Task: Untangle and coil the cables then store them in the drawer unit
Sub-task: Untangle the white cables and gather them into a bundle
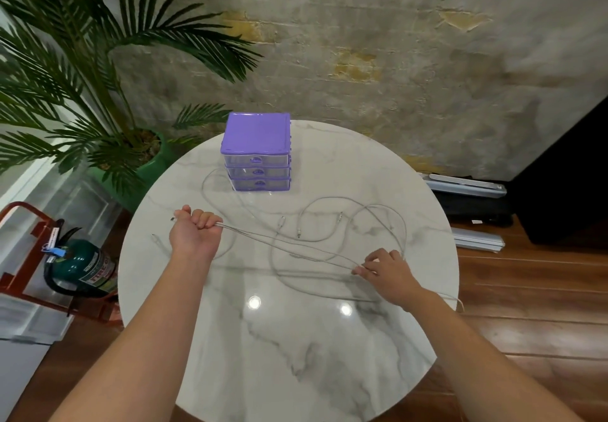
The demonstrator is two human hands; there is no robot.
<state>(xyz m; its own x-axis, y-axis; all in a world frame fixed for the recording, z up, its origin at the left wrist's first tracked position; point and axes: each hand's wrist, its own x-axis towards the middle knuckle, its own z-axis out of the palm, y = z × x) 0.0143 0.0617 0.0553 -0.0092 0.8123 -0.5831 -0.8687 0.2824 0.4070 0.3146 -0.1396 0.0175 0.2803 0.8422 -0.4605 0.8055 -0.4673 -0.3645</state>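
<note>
So the left hand (194, 234) is balled into a fist around a bunch of grey cable strands, with a connector tip poking out the far side of the fist. Those strands run taut across the round marble table (329, 356) to the right hand (383, 272), which pinches them between curled fingertips. The rest of the cables (332, 224) sprawl in loose loops over the middle of the table, between the hands and the drawer unit (256, 152), with a few plug ends lying free. One strand droops off the table edge by the right wrist. The purple unit sits at the far side of the table, all three clear drawers closed. A potted palm (82, 92) and a green fire extinguisher (82, 265) are off to the left on the floor.
</note>
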